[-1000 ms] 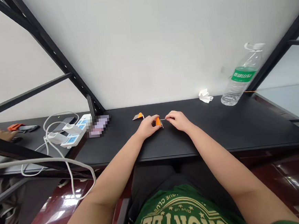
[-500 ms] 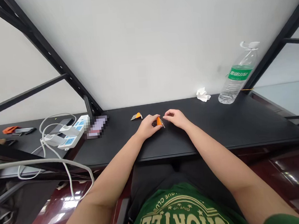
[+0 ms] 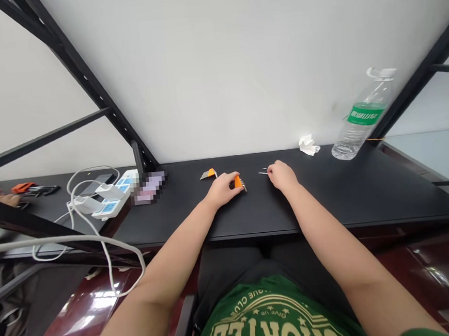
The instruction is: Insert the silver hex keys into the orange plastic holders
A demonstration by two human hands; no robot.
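My left grip (image 3: 223,190) is pinching an orange plastic holder (image 3: 237,182) carrying short silvery metal keys (image 3: 243,185) at the flat black table (image 3: 347,194). My right grip (image 3: 282,175) is bunching beside thin metal rods (image 3: 263,173); I cannot tell whether it is pinching them. I am seemingly handling rods apart from the holder; the next move is probably calling for fine fingertip control. Another orange holder (image 3: 211,172), carrying metal pieces (image 3: 205,175), is lying behind.

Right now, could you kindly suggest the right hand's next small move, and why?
Perhaps open the right hand: slim hex-key ends protrude from it at the black tabletop, clear of the orange hex-key holder in the left hand.
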